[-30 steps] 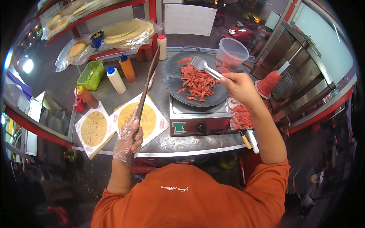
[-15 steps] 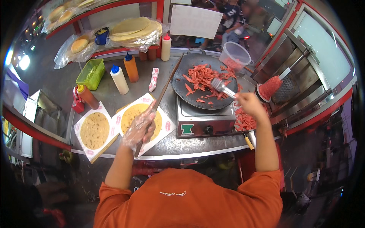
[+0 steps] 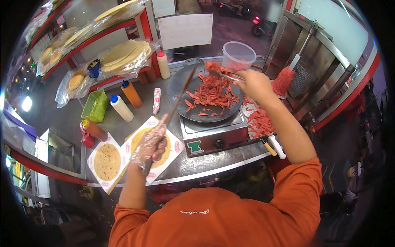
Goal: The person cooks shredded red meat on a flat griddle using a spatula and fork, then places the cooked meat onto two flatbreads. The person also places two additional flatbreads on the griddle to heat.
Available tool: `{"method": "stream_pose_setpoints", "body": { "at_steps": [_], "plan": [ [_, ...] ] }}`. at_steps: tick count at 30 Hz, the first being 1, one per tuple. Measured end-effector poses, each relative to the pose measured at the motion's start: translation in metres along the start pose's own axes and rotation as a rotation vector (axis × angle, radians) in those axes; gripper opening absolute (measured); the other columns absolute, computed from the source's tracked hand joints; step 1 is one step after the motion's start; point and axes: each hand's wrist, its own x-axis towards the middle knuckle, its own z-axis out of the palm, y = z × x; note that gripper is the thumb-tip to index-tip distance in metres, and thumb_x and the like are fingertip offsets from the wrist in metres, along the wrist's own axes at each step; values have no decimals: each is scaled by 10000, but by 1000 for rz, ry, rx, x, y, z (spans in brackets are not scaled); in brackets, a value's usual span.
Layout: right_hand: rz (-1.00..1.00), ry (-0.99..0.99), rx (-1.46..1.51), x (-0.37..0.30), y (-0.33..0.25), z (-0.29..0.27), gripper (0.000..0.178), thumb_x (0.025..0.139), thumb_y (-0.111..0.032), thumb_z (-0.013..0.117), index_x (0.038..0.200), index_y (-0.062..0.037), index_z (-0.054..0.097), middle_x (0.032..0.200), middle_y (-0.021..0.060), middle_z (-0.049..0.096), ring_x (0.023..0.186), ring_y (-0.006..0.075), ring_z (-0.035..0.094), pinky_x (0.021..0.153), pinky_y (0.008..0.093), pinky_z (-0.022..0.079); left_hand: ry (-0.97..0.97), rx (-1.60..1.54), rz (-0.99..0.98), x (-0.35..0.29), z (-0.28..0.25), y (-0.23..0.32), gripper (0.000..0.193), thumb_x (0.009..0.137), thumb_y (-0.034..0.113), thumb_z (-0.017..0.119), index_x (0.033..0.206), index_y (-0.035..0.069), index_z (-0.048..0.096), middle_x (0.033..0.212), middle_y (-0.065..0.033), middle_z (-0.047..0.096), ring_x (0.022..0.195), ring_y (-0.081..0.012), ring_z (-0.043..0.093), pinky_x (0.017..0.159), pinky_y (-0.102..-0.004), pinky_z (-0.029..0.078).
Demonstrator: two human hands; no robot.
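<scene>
Containers, left to right. Green plastic tub (image 3: 91,117) near the counter's (image 3: 197,166) left edge: shredded pale-green stuff inside. Yellow-capped squeeze bottle (image 3: 95,130), closer to the front left corner: brownish-orange sauce. Right of the tub, two blue-capped bottles: cream bottle (image 3: 122,108), then orange bottle (image 3: 132,94). Red-capped cream bottle (image 3: 163,66) stands by the back edge. Clear round tub (image 3: 238,50) also by the back edge, just behind the griddle's right rear rim: red meat pieces low inside.

Your left hand (image 3: 150,144), in a clear plastic glove, is closed round the long knife (image 3: 180,99), above the right-hand flatbread (image 3: 165,155) at the front edge. The left-hand flatbread (image 3: 107,161) lies on white paper at the front left corner. Blade's dark, narrow, slanting up and right over the griddle's left side; can't tell if it touches.

Meat strips (image 3: 210,94) are heaped mid-to-right on the round dark griddle (image 3: 176,92), on the stove (image 3: 205,144): reddish, thin, uneven, loose bits near the front rim. Your bare right hand (image 3: 257,84) is closed on metal tongs (image 3: 232,76), tips in a clump at the heap's back. More red strips (image 3: 261,122) lie spread right of the stove.
</scene>
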Motion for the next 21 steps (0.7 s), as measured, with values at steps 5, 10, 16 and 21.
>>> {"method": "stream_pose_setpoints", "body": {
  "at_steps": [5,10,16,21],
  "plan": [
    [-176,-160,-300,-46,-4,-45,444,833,-141,779,1255,-69,662,1028,138,682,940,354,729,790,471,596,166,41,-12,-30,8,-19,635,1080,410,619,1658,258,404,674,44,440,405,-36,329,366,-209,279],
    [-108,-333,-253,-63,-51,-37,401,845,-50,703,1240,-16,642,1017,135,636,923,352,732,799,481,604,75,-113,-130,-13,45,-48,720,1081,402,621,1698,196,313,708,36,453,430,-42,365,402,-218,330],
    [88,-254,-15,9,-15,13,356,896,-137,729,1247,-78,738,1151,218,744,1060,390,744,890,515,596,-13,-47,-104,5,41,-24,695,1092,396,607,1698,227,314,715,39,458,438,-37,354,400,-213,307],
    [65,-548,278,31,42,-10,406,971,-359,731,1275,-92,768,1052,229,775,992,370,760,854,477,577,102,-79,-25,-15,10,-11,616,1089,406,606,1657,293,397,688,37,448,386,-35,323,354,-204,268]
  ]
}}
